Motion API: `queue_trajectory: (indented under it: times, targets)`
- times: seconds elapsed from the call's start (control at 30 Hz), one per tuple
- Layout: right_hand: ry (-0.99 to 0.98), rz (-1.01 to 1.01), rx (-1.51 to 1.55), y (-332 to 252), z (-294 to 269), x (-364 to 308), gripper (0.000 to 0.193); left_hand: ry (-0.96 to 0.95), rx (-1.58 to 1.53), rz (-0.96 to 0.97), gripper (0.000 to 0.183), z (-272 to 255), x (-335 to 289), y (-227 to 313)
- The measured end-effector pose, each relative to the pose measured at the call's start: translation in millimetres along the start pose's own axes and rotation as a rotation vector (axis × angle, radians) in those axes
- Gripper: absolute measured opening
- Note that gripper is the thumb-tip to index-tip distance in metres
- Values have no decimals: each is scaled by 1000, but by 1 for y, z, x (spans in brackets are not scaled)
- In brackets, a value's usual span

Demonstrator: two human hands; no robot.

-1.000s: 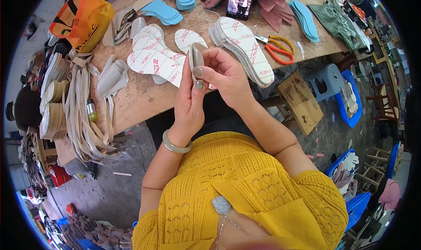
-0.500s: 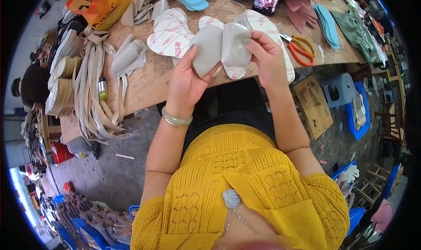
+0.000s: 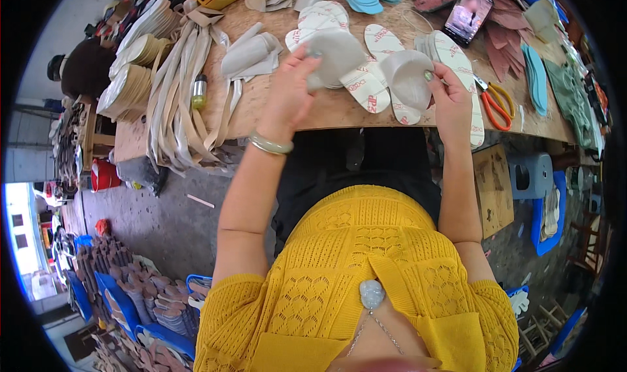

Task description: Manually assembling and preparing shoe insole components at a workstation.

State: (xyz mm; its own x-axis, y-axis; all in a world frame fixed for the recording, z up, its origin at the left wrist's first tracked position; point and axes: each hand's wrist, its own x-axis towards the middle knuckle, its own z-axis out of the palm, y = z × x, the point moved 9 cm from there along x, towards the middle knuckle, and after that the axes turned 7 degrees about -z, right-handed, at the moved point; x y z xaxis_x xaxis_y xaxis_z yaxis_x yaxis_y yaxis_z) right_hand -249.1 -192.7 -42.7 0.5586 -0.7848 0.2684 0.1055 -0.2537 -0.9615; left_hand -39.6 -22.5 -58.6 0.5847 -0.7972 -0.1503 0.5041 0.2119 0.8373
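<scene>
Head-worn fisheye view, facing down

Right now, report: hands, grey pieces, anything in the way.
Left fingers hold left grey piece. Right fingers hold right grey piece. White insoles lie beneath.

Bare counter (image 3: 251, 103) leaves passage between the hanging strips (image 3: 171, 91) and the left hand (image 3: 292, 92); white insoles (image 3: 367, 88) crowd the middle, and orange-handled scissors (image 3: 486, 100) obstruct the right.

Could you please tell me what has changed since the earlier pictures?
Since the first picture, the left hand has moved leftward with a pale grey piece and the right hand rightward with a curved grey piece; earlier, the pieces met between them. Nothing was visibly let go. The scissors and phone stayed on the table.
</scene>
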Motion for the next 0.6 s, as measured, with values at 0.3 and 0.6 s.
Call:
queue_trajectory:
  times: [0.3,0.6]
  targets:
    - [-176,-62,4,-9,26,1,21,447,1454,467,40,-118,14,121]
    - [-282,27,302,-17,46,-5,22,-249,476,25,50,65,-27,25]
